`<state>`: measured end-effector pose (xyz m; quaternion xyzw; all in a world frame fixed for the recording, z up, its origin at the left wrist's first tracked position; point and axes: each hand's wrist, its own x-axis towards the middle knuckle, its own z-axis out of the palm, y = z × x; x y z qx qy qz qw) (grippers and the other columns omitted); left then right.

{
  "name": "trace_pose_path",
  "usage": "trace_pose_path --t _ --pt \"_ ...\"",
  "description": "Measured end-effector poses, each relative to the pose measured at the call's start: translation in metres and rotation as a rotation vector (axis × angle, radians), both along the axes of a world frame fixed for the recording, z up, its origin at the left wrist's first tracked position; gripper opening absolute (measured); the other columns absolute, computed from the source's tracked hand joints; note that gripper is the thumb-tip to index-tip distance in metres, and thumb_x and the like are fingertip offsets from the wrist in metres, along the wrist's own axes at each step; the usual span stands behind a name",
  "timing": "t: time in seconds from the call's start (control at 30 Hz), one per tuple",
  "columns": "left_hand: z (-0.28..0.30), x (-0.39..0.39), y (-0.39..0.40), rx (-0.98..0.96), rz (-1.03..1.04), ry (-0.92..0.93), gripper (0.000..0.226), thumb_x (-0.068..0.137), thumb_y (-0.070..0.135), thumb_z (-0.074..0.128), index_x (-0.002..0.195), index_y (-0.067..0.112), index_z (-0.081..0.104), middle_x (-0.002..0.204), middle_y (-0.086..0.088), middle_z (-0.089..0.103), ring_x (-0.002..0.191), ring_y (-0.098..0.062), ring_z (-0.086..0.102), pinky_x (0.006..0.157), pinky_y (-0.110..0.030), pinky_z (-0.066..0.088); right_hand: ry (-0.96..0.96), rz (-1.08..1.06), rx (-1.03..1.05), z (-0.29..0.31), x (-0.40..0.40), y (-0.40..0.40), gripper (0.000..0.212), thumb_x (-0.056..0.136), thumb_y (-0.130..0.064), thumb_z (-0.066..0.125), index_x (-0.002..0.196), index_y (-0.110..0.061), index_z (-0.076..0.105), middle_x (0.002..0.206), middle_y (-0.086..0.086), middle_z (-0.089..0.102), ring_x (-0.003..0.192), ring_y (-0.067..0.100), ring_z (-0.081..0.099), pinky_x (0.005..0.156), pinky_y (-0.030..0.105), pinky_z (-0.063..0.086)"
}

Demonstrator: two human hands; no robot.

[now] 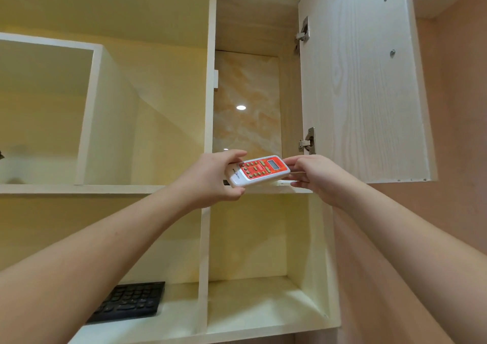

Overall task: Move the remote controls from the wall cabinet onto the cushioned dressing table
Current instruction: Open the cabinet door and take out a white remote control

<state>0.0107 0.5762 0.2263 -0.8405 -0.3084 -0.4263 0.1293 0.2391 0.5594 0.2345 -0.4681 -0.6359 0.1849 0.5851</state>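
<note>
White slab-shaped remote control with red button face (259, 170) lay at shelf edge of open pale-wood wall cabinet (363, 80), long axis left-right. Left hand (210, 177) gripped near end; right hand (313, 175), fingers straight, touched far end.

I see the left hand (210, 177) gripping the near end of a red-faced remote (259, 170) at the cabinet (209, 85) shelf edge, the right hand (313, 176) touching its far end. The door (363, 80) stands open; a black keyboard (129, 301) lies below.
</note>
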Motion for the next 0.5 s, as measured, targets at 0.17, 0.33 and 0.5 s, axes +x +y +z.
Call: trace_pose_path --t 0.17,0.33,0.5 --pt "-0.012 -0.01 -0.004 -0.114 -0.135 -0.036 0.07 0.072 0.015 0.08 0.134 0.027 0.05 0.118 0.012 0.063 0.104 0.0 0.061 0.083 0.005 0.036 0.11 0.107 -0.028 -0.016 0.001 -0.023 0.033 0.095 -0.004 0.038 0.096 -0.012 0.07 0.098 0.007 0.073 0.095 0.018 0.069 0.09 0.032 0.053" --pt "-0.03 -0.017 -0.006 -0.23 -0.24 -0.03 0.07 0.072 0.019 0.081 0.132 0.036 0.049 0.121 0.019 0.062 0.11 0.005 0.058 0.098 -0.014 0.043 0.227 0.166 -0.077 -0.042 0.003 -0.038 0.022 0.096 -0.009 0.051 0.11 -0.007 0.066 0.105 0.012 0.072 0.088 0.018 0.069 0.08 0.027 0.058" --pt "-0.06 -0.022 -0.014 -0.332 -0.325 -0.057 0.068 0.074 0.018 0.081 0.133 0.029 0.05 0.124 0.014 0.062 0.113 0.008 0.056 0.104 -0.018 0.041 0.348 0.226 -0.115 -0.076 0.001 -0.054 0.022 0.095 -0.009 0.052 0.111 -0.006 0.066 0.107 0.013 0.071 0.088 0.019 0.068 0.076 0.026 0.059"
